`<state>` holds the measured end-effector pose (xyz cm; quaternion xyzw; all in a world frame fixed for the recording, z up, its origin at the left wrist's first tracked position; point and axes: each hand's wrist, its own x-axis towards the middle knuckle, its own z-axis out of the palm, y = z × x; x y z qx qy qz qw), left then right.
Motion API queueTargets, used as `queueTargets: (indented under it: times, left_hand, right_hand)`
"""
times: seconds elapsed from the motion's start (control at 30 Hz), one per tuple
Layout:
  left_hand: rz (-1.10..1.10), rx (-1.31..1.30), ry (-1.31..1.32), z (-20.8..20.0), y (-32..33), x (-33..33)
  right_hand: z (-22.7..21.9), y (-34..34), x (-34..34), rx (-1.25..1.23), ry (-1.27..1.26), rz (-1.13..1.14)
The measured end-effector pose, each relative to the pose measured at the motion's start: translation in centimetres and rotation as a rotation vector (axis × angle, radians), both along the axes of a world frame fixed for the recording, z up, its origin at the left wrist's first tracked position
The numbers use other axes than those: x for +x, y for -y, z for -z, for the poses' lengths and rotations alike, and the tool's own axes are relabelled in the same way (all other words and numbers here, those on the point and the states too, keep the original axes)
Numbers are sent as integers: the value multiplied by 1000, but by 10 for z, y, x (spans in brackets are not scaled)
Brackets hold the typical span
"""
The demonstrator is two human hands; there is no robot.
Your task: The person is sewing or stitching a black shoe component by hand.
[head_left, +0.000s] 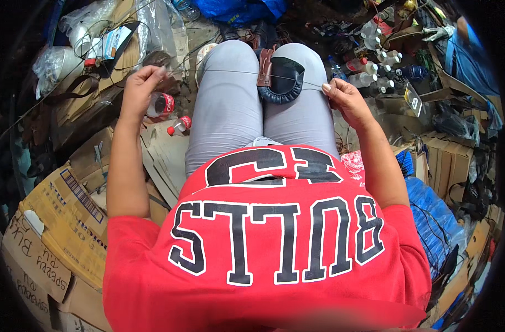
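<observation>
A thin dark thread (230, 71) runs nearly taut across my knees from one hand to the other. At its left end my left hand (143, 90) pinches it, out past my left knee. My right hand (347, 101) pinches the other end beside my right knee. Under the thread, a dark shoe (285, 83) lies on the inner side of my right thigh. Its rounded, gathered edge faces me, and a brown leather piece (265, 67) runs along its left side. Neither hand touches the shoe.
Plastic bottles with red caps (162, 104) lie by my left leg. Several white-capped bottles (374, 72) stand and lie beyond my right hand. Flattened cardboard boxes (70, 221) fill the lower left. Blue plastic sheeting (429, 216) and folded cartons (449, 166) are at the right.
</observation>
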<state>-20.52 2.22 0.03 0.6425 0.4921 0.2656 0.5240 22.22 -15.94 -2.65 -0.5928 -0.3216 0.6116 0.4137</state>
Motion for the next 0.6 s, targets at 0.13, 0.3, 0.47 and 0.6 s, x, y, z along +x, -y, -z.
queueTargets:
  times: [0.13, 0.3, 0.47, 0.6]
  left_hand:
    - [-271, 195, 106, -9, 16, 27]
    - [386, 567, -20, -35, 40, 122]
    - [696, 217, -29, -15, 38, 196]
    - [797, 213, -42, -6, 26, 208]
  right_hand:
    - [-13, 3, 21, 56, -57, 94]
    - [-39, -17, 7, 284, 537, -109]
    - [-43, -40, -15, 464, 654, -239]
    - [-39, -42, -16, 417, 626, -286]
